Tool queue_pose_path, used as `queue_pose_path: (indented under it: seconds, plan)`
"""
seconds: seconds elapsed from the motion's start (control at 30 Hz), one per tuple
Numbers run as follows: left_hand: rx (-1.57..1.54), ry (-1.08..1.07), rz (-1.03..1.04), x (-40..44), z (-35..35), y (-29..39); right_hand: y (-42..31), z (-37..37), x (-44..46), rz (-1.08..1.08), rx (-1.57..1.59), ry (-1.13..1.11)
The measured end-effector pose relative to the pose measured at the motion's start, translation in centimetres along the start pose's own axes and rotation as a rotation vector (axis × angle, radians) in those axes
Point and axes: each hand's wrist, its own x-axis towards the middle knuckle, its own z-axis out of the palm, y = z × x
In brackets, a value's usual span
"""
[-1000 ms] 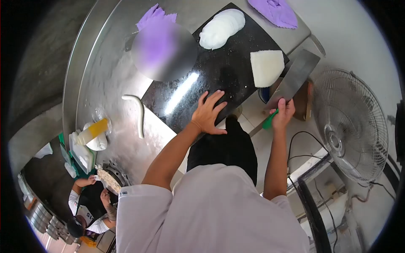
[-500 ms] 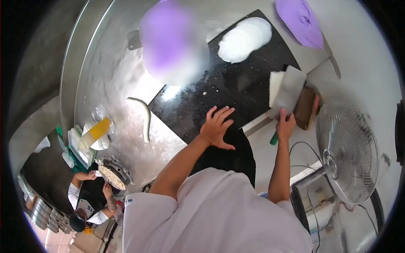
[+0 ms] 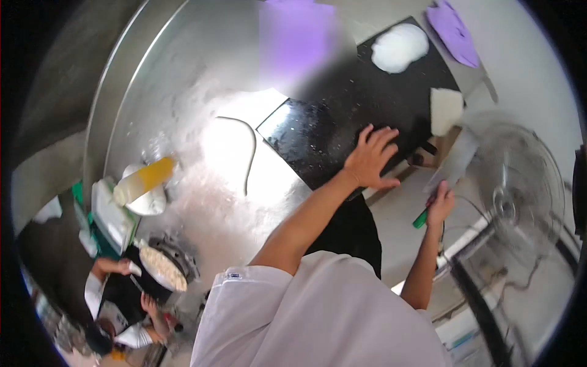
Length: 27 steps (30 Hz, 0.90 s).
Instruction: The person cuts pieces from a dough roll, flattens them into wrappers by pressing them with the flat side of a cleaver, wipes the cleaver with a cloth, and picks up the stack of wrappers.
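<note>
My left hand [image 3: 372, 158] is over the near edge of the black board [image 3: 330, 122], its fingers spread and holding nothing. Wrapped round a green handle, my right hand [image 3: 440, 205] grips a broad-bladed cleaver [image 3: 457, 160]. The blade is off the board's right side, beside the fan, and slightly blurred. A white folded pad [image 3: 446, 111] lies at the board's right edge. Thin white round sheets [image 3: 400, 48] overlap at the board's far end. On the metal table, left of the board, a long thin dough rope [image 3: 253, 153] lies curved.
A wire-caged fan [image 3: 507, 196] stands close to my right hand. Purple cloth [image 3: 452, 33] lies at the far right. Leftward are a bottle of yellow liquid [image 3: 144, 180] and a co-worker [image 3: 119, 306] beside a pan of pale food [image 3: 162, 268]. A blurred patch hides the far middle.
The view has shifted, so the table appears further left. My right hand has drawn the cleaver away from the white pad towards the fan. My left hand has moved right along the board's edge.
</note>
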Motion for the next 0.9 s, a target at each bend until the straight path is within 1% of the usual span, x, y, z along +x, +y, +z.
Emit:
queue_pose_path:
  seconds: [0.03,0.07,0.1,0.13,0.17,0.2,0.27,0.3,0.33,0.37,0.4,0.43,0.47,0.5,0.53,0.57,0.6,0.67,0.7,0.73,0.8,0.83,0.87,0.9]
  plan:
    - [-0.075,0.111,0.002,0.3,0.1,-0.7,1.2,-0.6,-2.7,0.054,-0.009,0.07]
    - [-0.16,0.215,-0.005,0.5,0.5,-0.8,2.3,-0.7,-5.9,0.007,-0.015,0.145]
    - [-0.412,0.302,-0.198,1.0,0.0,-0.5,4.2,-1.7,-8.7,-0.002,-0.03,0.102]
    - [-0.649,0.372,-0.397,2.3,-1.4,-0.4,5.1,-2.0,-11.8,0.024,0.025,0.114]
    - [-0.667,0.397,-0.332,3.6,-3.4,-0.8,6.2,-2.4,-14.8,0.11,0.025,0.154]
    - [-0.681,0.422,-0.272,5.2,-5.1,-0.7,7.7,-2.9,-17.6,0.12,0.026,0.181]
    - [-0.695,0.425,-0.229,8.6,-7.4,1.5,10.5,-3.4,-21.9,0.24,0.034,0.211]
    - [-0.691,0.45,-0.198,9.4,-7.9,2.5,11.1,-3.6,-23.6,0.24,0.044,0.226]
    - [-0.693,0.441,-0.189,8.9,-6.7,3.2,11.6,-3.6,-25.1,0.29,0.031,0.229]
    - [-0.352,0.484,-0.156,8.1,-4.8,4.0,12.0,-3.6,-25.8,0.334,0.021,0.229]
    - [-0.01,0.523,-0.119,6.6,-3.0,4.1,12.5,-3.4,-26.2,0.33,0.031,0.235]
    - [0.075,0.327,-0.159,3.8,-1.2,4.0,13.2,-3.4,-26.5,0.321,0.013,0.236]
    - [0.076,0.332,-0.157,1.4,0.1,2.7,13.7,-3.7,-26.8,0.312,-0.011,0.234]
    - [0.121,0.212,-0.074,-0.5,0.9,1.0,13.9,-4.3,-26.4,0.295,-0.012,0.235]
    - [0.167,0.092,0.012,-0.6,0.6,0.5,14.1,-4.7,-25.8,0.266,-0.064,0.206]
    - [0.091,0.14,-0.003,-0.1,0.7,0.3,14.4,-4.9,-26.1,0.256,-0.11,0.186]
    - [0.087,0.119,0.004,1.1,0.4,0.6,14.7,-5.3,-26.7,0.275,-0.102,0.194]
    - [-0.541,0.328,-0.373,4.7,-1.0,0.7,13.7,-5.3,-25.1,0.232,0.03,0.112]
    - [-0.54,0.343,-0.416,5.7,-2.1,1.4,13.5,-5.4,-24.4,0.282,0.084,0.073]
    - [-0.527,0.342,-0.409,5.7,-2.0,1.9,13.2,-5.4,-24.1,0.281,0.098,0.067]
    - [-0.058,0.449,-0.225,5.2,-1.4,2.8,12.4,-5.1,-22.9,0.268,0.164,-0.005]
    - [0.065,0.353,-0.082,3.2,-0.7,1.9,12.6,-5.0,-22.3,0.269,0.198,-0.009]
    - [0.071,0.339,-0.069,2.1,-0.2,0.7,12.5,-4.6,-22.3,0.276,0.215,-0.004]
    - [0.112,0.155,0.013,1.2,0.1,-0.3,12.1,-4.6,-21.5,0.249,0.081,-0.011]
